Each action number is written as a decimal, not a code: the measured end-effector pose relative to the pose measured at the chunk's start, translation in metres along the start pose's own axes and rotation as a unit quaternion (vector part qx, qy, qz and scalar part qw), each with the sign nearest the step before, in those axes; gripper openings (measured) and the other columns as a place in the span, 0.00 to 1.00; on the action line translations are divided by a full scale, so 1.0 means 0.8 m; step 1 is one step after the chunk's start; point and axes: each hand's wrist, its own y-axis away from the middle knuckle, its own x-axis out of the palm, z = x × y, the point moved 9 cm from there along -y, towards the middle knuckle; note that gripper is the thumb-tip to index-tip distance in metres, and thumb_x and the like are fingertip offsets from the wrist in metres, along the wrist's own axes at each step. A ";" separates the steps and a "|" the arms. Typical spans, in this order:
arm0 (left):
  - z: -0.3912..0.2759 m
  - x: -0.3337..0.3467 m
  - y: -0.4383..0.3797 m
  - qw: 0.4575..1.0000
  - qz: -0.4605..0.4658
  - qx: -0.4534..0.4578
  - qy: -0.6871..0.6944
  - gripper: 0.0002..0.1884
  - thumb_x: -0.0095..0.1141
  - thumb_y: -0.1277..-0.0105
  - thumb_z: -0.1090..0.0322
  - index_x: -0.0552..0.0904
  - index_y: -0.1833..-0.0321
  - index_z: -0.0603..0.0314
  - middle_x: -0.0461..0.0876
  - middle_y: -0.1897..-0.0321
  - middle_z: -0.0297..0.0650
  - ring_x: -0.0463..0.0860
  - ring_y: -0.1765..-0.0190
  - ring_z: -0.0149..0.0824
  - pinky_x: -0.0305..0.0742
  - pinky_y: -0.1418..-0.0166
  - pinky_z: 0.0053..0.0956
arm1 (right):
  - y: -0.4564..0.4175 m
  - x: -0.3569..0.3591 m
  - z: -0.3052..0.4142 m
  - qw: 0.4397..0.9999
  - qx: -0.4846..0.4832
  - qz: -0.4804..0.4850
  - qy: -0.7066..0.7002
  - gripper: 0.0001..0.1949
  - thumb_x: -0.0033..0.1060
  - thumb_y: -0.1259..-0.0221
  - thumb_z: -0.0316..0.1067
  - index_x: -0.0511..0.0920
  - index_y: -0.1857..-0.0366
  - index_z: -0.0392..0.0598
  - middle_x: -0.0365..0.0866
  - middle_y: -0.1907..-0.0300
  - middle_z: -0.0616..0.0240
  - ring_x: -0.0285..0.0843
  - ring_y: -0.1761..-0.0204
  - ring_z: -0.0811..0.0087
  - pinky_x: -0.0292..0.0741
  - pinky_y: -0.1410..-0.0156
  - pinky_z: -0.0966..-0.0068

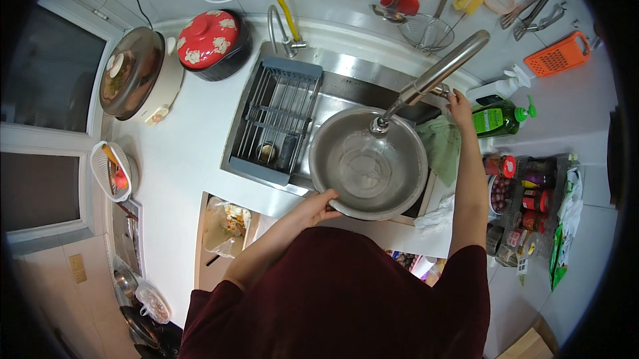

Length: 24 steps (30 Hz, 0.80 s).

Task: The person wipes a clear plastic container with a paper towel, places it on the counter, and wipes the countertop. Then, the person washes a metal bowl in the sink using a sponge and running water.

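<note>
A wide stainless steel basin (327,159) rests over the right part of the sink (344,101). My left hand (320,207) grips its near-left rim, thumb on top. Inside the basin, rippled clear water (369,171) lies under the spray head of the kitchen faucet (442,70). My right hand (458,105) holds the faucet's lever handle (441,90) at the back right. Just below that hand, a green cloth (442,146) hangs over the sink's right edge.
A grey-ended drying rack (279,119) spans the sink's left side. Green dish soap (494,120) and a white spray bottle (501,85) stand at right, near a rack of jars (534,204). A red-lidded pot (209,42) stands back left. An open drawer (202,254) holds a bag of scraps (219,226).
</note>
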 end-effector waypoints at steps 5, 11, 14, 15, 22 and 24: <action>0.016 0.000 0.001 0.999 0.015 -0.008 0.040 0.17 0.51 0.36 0.66 0.69 0.45 0.59 0.75 0.51 0.39 0.79 0.53 0.32 0.82 0.56 0.27 | 0.079 -0.070 0.140 0.960 -0.140 -0.188 0.153 0.27 0.57 0.41 0.42 0.66 0.41 0.38 0.69 0.43 0.46 0.67 0.43 0.46 0.63 0.36 0.60; 0.015 0.014 -0.008 0.996 0.060 0.041 0.045 0.18 0.52 0.36 0.68 0.67 0.44 0.62 0.73 0.48 0.41 0.78 0.51 0.37 0.81 0.54 0.29 | 0.171 -0.095 0.179 0.984 -0.039 -0.056 -0.166 0.19 0.51 0.34 0.38 0.70 0.44 0.41 0.73 0.46 0.59 0.71 0.45 0.69 0.69 0.42 0.72; 0.003 -0.014 -0.019 0.997 -0.018 0.079 -0.017 0.22 0.52 0.37 0.65 0.66 0.42 0.65 0.69 0.44 0.42 0.73 0.45 0.36 0.79 0.52 0.30 | 0.218 -0.070 0.185 0.978 -0.001 0.014 -0.209 0.17 0.48 0.33 0.40 0.72 0.46 0.41 0.76 0.49 0.61 0.72 0.49 0.72 0.68 0.43 0.75; -0.010 -0.016 -0.015 0.992 -0.037 0.112 -0.038 0.22 0.51 0.36 0.67 0.65 0.42 0.68 0.70 0.46 0.44 0.75 0.46 0.37 0.80 0.52 0.30 | 0.234 -0.053 0.178 0.975 0.004 0.032 -0.221 0.17 0.47 0.32 0.41 0.72 0.47 0.41 0.77 0.51 0.62 0.73 0.50 0.73 0.68 0.43 0.76; -0.073 0.004 0.043 0.979 -0.074 0.163 -0.101 0.20 0.48 0.36 0.68 0.66 0.44 0.71 0.73 0.50 0.47 0.79 0.51 0.38 0.81 0.52 0.28 | 0.339 0.054 0.141 0.939 0.133 0.091 -0.303 0.20 0.46 0.32 0.40 0.67 0.41 0.39 0.77 0.59 0.62 0.74 0.61 0.74 0.72 0.52 0.77; -0.052 -0.014 0.029 0.992 -0.066 0.093 -0.062 0.19 0.49 0.36 0.66 0.68 0.44 0.69 0.73 0.50 0.45 0.79 0.51 0.37 0.82 0.55 0.29 | 0.353 0.057 0.149 0.923 0.164 0.075 -0.340 0.24 0.50 0.34 0.34 0.61 0.37 0.40 0.74 0.66 0.66 0.71 0.69 0.80 0.73 0.63 0.82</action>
